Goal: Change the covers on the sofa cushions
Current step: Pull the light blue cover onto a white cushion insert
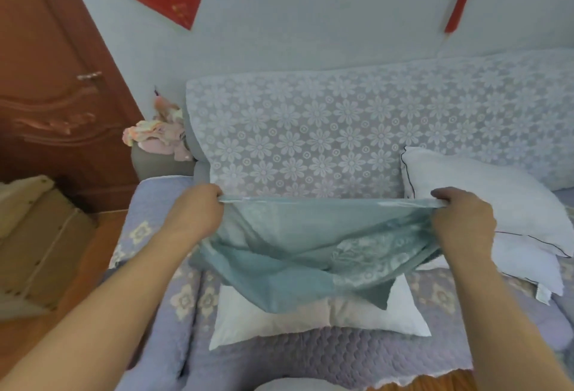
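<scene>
Fingers (217,194) of both hands around teal cover (298,244)

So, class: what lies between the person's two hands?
In the head view, the taut top edge of the teal cushion cover spans from the left hand to the right hand; both grip it.

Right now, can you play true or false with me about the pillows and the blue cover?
1. Both hands hold the blue-green cover. True: the left hand and right hand grip its top edge, stretched between them.
2. A bare white pillow lies on the sofa seat under the cover. True.
3. The cover is already on that pillow. False: it hangs above it, held up.
4. More white pillows sit at the right. True.
5. The door is blue. False: it is reddish brown wood.
</scene>
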`<state>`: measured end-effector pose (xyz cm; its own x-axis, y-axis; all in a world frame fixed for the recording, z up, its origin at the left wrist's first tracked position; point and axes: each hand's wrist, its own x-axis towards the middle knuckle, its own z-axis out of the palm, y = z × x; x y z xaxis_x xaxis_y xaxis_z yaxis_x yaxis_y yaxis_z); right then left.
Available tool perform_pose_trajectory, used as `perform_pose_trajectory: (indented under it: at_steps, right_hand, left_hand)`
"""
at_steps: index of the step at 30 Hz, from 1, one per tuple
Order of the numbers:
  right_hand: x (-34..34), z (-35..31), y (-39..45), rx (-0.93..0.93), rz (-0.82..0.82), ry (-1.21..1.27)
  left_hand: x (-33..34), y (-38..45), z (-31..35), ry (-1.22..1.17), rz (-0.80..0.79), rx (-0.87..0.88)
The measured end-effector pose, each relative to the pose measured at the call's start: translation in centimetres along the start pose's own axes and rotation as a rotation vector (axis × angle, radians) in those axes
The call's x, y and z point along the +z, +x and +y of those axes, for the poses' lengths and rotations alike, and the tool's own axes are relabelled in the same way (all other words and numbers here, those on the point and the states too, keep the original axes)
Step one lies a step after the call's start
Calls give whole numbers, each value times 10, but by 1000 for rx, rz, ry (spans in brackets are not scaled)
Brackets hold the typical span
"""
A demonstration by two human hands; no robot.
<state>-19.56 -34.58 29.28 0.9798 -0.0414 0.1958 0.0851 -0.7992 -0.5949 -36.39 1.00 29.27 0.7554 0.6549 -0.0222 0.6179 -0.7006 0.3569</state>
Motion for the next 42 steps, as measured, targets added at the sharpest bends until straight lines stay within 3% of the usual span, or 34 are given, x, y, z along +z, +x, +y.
perform_pose_trajectory:
  at_steps: [3, 4, 5, 6, 9, 11, 13, 16, 17, 18, 20, 23, 28, 31, 33, 35, 38, 40, 42]
  right_hand:
    - [6, -33, -4, -158, 56, 86]
    - [12, -40, -9, -194, 32, 126]
    - [18, -44, -15, -201, -1, 181]
    - [24, -47, -21, -184, -33, 243]
    - [34, -51, -40, -149, -95, 400]
    - [42, -64, -61, -203, -235, 463]
    - [49, -85, -83, -275, -458, 520]
    - [66, -110, -111, -390, -692, 512]
    - [70, -115, -116, -416, -705, 507]
    - [73, -118, -115, -449, -675, 485]
    - [74, -113, -101, -528, -562, 345]
    - [68, -94, -68, -584, -530, 116]
    - [65, -80, -89, -748, -686, -148]
    - [70, -72, -68, -685, -563, -395]
    - [70, -73, -49, -551, -413, -334]
    - [66, -79, -37, -496, -338, -239]
    - [56, -93, -33, -533, -370, -120]
    - [47, -102, -39, -486, -565, 98]
    - [39, -110, -51, -274, -843, 429]
  left_hand:
    - [-20, -21, -14, -406, 452, -55]
    - [-26, -30, -24, -483, 515, -83]
    - [-28, -36, -37, -467, 463, -140]
    - [-25, -42, -57, -350, 290, -208]
    - [-10, -75, -106, 264, -357, -346]
    - [10, -105, -111, 492, -506, -338]
    - [35, -123, -82, 362, -511, -183]
    - [70, -128, -7, -450, -598, 10]
    - [80, -126, 10, -543, -515, 43]
    - [84, -119, 20, -549, -381, 39]
    - [79, -106, 20, -477, -262, 8]
    - [55, -88, 1, -484, -300, -51]
    - [16, -73, 28, -1008, -131, -161]
    - [2, -76, 45, -953, -338, -22]
    - [-2, -84, 52, -616, -611, 144]
    - [1, -84, 55, -312, -701, 229]
    - [5, -65, 47, -152, -384, 141]
    - [5, -54, 38, -334, -169, 56]
    - [1, -51, 37, -524, -95, 1]
